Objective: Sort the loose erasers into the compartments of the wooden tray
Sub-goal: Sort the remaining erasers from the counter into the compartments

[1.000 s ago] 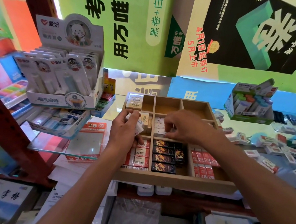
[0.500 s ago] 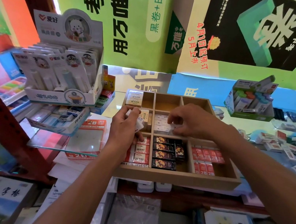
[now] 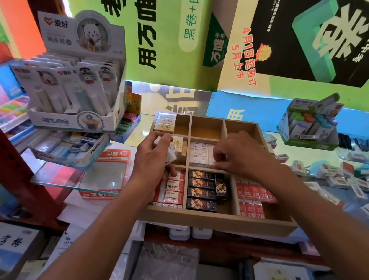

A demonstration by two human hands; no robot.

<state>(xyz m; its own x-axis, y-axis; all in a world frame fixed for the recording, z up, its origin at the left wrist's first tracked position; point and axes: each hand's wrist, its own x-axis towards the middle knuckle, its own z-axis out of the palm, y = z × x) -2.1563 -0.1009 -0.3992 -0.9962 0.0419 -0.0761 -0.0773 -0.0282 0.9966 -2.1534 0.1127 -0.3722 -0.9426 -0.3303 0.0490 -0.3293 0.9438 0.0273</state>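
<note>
Right hand (image 3: 240,155) now lower in middle box of tray (image 3: 216,221), fingers curled, pinching white eraser (image 3: 196,159) to line up row. Left hand (image 3: 154,159) grips spare erasers (image 3: 168,152), ready to pass. More loose erasers (image 3: 349,181) wait at right on counter.

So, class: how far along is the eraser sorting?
Done: the wooden tray already holds rows of black erasers and red 2B erasers. In hand: the left hand holds white erasers; the right hand arranges the middle compartment. Left: loose erasers and two unfilled back compartments.
</note>
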